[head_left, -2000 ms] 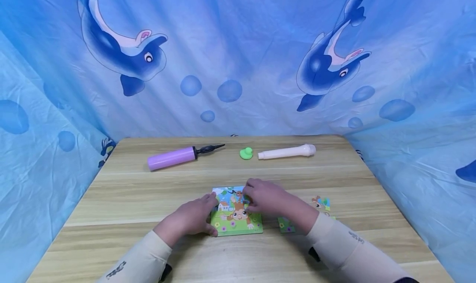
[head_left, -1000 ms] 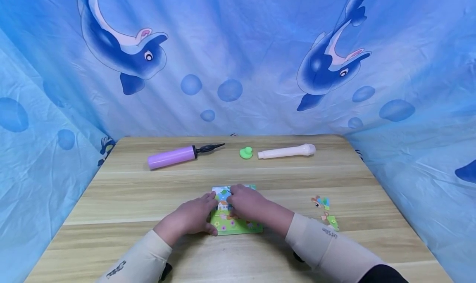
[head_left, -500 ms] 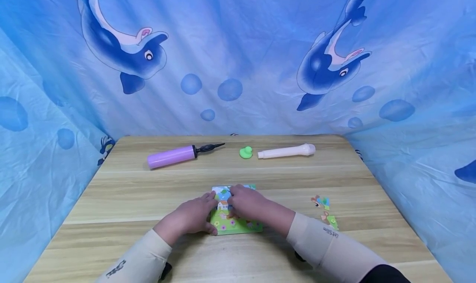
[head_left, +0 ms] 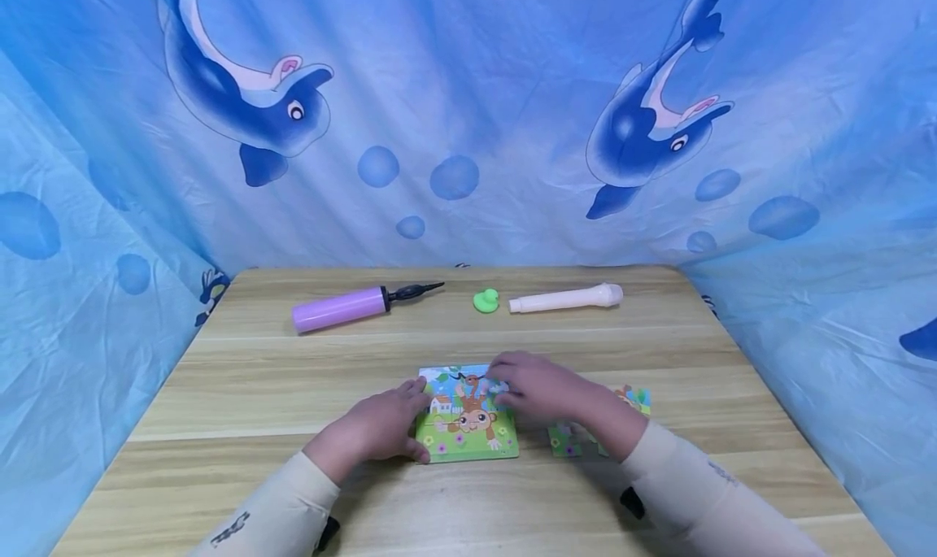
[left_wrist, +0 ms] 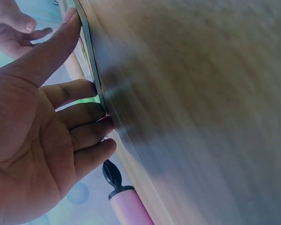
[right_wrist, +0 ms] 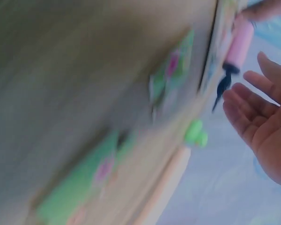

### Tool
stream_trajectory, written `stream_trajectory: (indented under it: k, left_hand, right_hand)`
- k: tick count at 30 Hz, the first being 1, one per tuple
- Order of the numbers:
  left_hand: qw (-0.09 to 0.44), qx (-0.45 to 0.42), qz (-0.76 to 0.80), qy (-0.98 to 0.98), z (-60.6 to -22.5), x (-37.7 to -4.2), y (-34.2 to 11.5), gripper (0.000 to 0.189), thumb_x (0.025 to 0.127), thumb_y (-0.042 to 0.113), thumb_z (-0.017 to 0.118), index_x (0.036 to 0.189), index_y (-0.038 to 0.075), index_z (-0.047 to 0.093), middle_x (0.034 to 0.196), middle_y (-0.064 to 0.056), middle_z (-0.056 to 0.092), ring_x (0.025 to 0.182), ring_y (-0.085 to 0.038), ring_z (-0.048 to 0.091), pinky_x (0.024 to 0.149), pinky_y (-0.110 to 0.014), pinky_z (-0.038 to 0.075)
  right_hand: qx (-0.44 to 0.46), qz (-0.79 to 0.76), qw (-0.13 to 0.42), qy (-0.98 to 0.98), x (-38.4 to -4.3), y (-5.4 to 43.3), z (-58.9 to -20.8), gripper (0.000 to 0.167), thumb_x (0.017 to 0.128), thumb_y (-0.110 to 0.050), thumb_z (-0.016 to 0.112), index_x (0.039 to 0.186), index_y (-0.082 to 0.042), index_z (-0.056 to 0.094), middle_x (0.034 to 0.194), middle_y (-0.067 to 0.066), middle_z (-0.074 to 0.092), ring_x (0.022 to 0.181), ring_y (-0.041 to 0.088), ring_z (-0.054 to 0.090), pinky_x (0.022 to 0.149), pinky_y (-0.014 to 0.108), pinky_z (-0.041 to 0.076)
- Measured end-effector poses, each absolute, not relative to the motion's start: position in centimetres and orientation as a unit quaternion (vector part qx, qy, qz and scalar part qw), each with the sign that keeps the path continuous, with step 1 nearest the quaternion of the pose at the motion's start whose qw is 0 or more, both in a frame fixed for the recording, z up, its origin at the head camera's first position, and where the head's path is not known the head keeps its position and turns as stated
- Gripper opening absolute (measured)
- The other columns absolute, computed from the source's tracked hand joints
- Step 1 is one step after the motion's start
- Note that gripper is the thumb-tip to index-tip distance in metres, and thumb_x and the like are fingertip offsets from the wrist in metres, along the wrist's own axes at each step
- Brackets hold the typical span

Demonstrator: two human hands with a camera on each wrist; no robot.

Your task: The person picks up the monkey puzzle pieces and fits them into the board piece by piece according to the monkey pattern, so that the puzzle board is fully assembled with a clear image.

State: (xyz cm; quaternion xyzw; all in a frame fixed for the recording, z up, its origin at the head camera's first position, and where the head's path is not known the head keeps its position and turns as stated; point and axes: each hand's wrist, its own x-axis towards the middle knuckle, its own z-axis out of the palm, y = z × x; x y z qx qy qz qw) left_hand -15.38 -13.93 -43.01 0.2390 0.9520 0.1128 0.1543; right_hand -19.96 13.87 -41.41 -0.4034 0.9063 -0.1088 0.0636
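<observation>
A jigsaw puzzle board (head_left: 468,447) with a monkey picture lies flat on the wooden table. Along its left edge rests my left hand (head_left: 384,427), thumb near the front corner; in the left wrist view the extended fingertips (left_wrist: 86,89) touch the board's edge. My right hand (head_left: 542,386) hovers by the board's upper right corner. In the right wrist view this hand (right_wrist: 267,112) has loosely bent fingers and holds nothing. Loose puzzle pieces (head_left: 564,443) lie right of the board, partly hidden under the right forearm, with one more piece (head_left: 642,398) behind it.
Toward the table's back lie a purple hand pump (head_left: 340,311) with a black nozzle, a small green duck (head_left: 486,300) and a pale toy microphone (head_left: 565,298). A blue curtain (head_left: 454,93) with dolphins hangs behind and beside the table (head_left: 241,362).
My right hand pressed on the board's middle until half a second ago; it has since lifted and moved right, uncovering the monkey. The left hand has stayed at the board's edge.
</observation>
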Motion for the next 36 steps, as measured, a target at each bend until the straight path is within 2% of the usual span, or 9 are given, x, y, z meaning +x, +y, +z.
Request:
stream_trajectory:
  k: [7, 16, 21, 26, 31, 36]
  left_hand:
    - [0.161, 0.234, 0.111, 0.952, -43.0, -15.4, -13.7, 0.092, 0.074, 0.05, 0.08, 0.146, 0.005, 0.045, 0.159, -0.018, 0.03, 0.146, -0.036, 0.03, 0.115, -0.053, 0.035]
    - [0.163, 0.232, 0.113, 0.952, -43.0, -15.3, -13.6, 0.092, 0.074, 0.049, 0.081, 0.146, 0.005, 0.045, 0.159, -0.018, 0.029, 0.146, -0.036, 0.03, 0.115, -0.052, 0.034]
    - [0.164, 0.231, 0.11, 0.953, -42.9, -15.2, -13.6, 0.092, 0.074, 0.049, 0.081, 0.146, 0.005, 0.045, 0.159, -0.018, 0.029, 0.146, -0.036, 0.03, 0.115, -0.052, 0.034]
    - [0.162, 0.232, 0.109, 0.953, -42.9, -15.2, -13.6, 0.092, 0.074, 0.049, 0.081, 0.146, 0.005, 0.045, 0.159, -0.018, 0.029, 0.146, -0.036, 0.03, 0.115, -0.053, 0.034]
    - [0.158, 0.235, 0.108, 0.953, -42.9, -15.2, -13.5, 0.092, 0.073, 0.049, 0.081, 0.146, 0.005, 0.045, 0.159, -0.018, 0.03, 0.146, -0.037, 0.03, 0.114, -0.054, 0.034]
    - [0.157, 0.235, 0.106, 0.953, -42.9, -15.1, -13.6, 0.092, 0.073, 0.049, 0.081, 0.145, 0.005, 0.045, 0.158, -0.019, 0.03, 0.145, -0.038, 0.031, 0.114, -0.054, 0.035]
  right_hand:
    - [-0.33, -0.108, 0.017, 0.938, -20.5, 19.8, -40.2, 0.044, 0.091, -0.027, 0.07, 0.129, -0.005, 0.061, 0.127, 0.011, 0.06, 0.121, 0.03, 0.056, 0.101, 0.047, 0.049]
    - [-0.242, -0.082, 0.028, 0.966, -20.0, 26.1, -40.6, 0.043, 0.09, -0.022, 0.071, 0.126, -0.001, 0.061, 0.123, 0.017, 0.061, 0.115, 0.036, 0.059, 0.094, 0.05, 0.052]
    - [-0.207, -0.073, 0.074, 0.973, -19.7, 28.4, -41.7, 0.042, 0.084, -0.025, 0.077, 0.117, -0.002, 0.064, 0.11, 0.012, 0.062, 0.099, 0.028, 0.062, 0.084, 0.045, 0.055]
    - [-0.18, -0.074, 0.115, 0.974, -19.4, 29.4, -42.5, 0.022, 0.082, -0.022, 0.077, 0.096, -0.01, 0.065, 0.095, 0.002, 0.056, 0.083, 0.016, 0.054, 0.071, 0.036, 0.051]
    - [-0.185, -0.063, 0.104, 0.975, -19.4, 29.6, -42.9, 0.012, 0.083, -0.017, 0.074, 0.09, -0.012, 0.066, 0.091, 0.002, 0.056, 0.078, 0.014, 0.054, 0.069, 0.034, 0.051]
    - [-0.202, -0.043, 0.085, 0.975, -19.4, 29.5, -43.4, 0.01, 0.084, -0.018, 0.074, 0.089, -0.011, 0.068, 0.088, 0.0, 0.058, 0.077, 0.013, 0.055, 0.07, 0.034, 0.053]
